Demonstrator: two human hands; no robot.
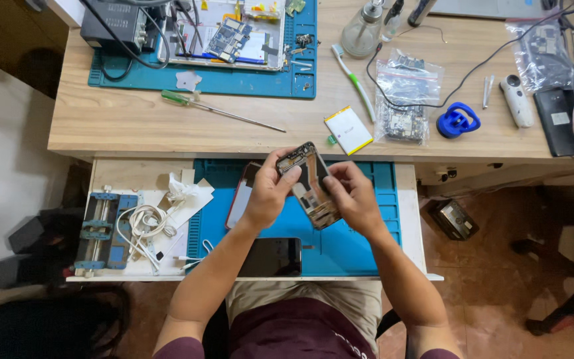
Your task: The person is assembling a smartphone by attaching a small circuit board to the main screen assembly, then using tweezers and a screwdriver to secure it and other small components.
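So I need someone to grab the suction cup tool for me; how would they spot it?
Start at the wooden desk and look to its right half, beside the clear bags of parts. The suction cup sits just right of them, under a black cable. It is the only bright blue, round thing there, with a ring handle.

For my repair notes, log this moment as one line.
left hand: holds phone frame | right hand: on frame | below: blue mat

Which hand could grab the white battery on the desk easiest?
Probably the right hand. The battery lies just above it, on the right side. The left hand sits farther away, and both hands hold the opened phone, so one must let go.
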